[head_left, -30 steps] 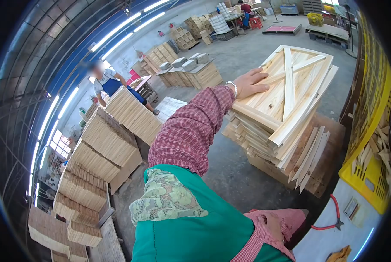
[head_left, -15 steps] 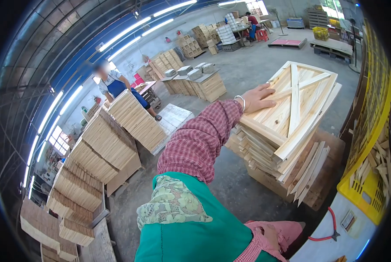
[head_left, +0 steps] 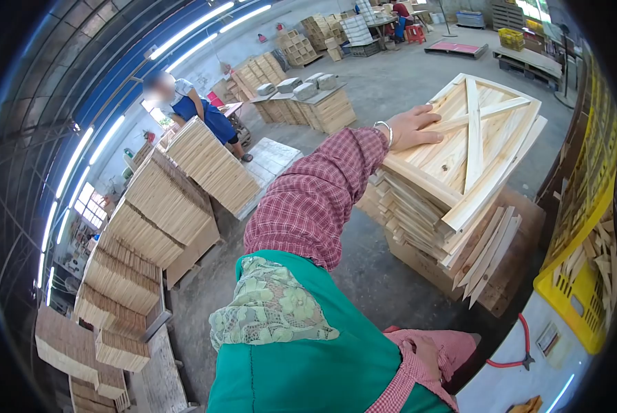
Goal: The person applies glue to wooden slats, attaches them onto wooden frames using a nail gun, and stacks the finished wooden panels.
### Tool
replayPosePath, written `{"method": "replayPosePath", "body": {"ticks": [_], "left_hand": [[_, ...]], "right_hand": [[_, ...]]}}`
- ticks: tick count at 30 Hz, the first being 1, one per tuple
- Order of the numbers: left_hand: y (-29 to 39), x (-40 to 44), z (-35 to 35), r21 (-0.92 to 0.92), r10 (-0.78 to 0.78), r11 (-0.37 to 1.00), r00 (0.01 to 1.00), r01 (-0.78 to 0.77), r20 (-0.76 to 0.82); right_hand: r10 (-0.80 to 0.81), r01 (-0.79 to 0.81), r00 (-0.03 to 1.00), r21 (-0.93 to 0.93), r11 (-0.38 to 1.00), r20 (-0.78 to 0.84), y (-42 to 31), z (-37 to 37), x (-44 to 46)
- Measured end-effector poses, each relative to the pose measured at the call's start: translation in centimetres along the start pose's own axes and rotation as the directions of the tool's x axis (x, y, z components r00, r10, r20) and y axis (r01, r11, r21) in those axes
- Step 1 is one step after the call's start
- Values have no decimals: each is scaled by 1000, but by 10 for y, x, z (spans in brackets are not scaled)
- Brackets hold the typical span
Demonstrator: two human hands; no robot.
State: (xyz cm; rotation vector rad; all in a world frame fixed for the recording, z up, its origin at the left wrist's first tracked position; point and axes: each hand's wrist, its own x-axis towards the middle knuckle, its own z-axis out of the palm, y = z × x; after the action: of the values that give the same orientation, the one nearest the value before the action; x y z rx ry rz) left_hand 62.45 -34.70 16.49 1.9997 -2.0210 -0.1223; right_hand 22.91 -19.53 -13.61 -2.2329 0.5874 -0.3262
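Observation:
My left hand (head_left: 416, 128) lies flat on the top wooden panel (head_left: 491, 131), near its left edge, fingers stretched out. A silver bangle circles the wrist below a maroon checked sleeve. The panel is pale wood with a raised frame and crossing slats. Under it is an uneven stack of similar wooden pieces (head_left: 408, 219). Several pointed slats (head_left: 491, 255) lean against the stack's near side. My right hand (head_left: 429, 358) shows only partly at the lower right, by pink checked cloth at my body; its fingers are hidden.
Red-handled pliers (head_left: 526, 344) lie on a pale surface at the lower right, beside a yellow crate (head_left: 576, 303) of wood pieces. Tall stacks of boards (head_left: 164, 206) line the left. A person in a blue apron (head_left: 208, 120) stands behind them; another person (head_left: 400, 17) is far back.
The view has shifted a little, so the stack and far room sit higher in the frame. My left hand stays flat on the panel. The person in the blue apron has shifted posture slightly.

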Motion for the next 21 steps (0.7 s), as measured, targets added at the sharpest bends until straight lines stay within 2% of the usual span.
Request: {"method": "replayPosePath", "body": {"ticks": [14, 17, 21], "left_hand": [[3, -1, -5, 8, -10, 1000, 1000, 10, 15], [4, -1, -4, 5, -16, 1000, 1000, 16, 11], [3, -3, -6, 11, -30, 1000, 1000, 29, 8]], "right_hand": [[16, -15, 999, 10, 1000, -52, -7, -4, -1], [48, -45, 998, 91, 995, -35, -9, -4, -3], [2, 1, 999, 72, 997, -38, -7, -5, -2]]}}
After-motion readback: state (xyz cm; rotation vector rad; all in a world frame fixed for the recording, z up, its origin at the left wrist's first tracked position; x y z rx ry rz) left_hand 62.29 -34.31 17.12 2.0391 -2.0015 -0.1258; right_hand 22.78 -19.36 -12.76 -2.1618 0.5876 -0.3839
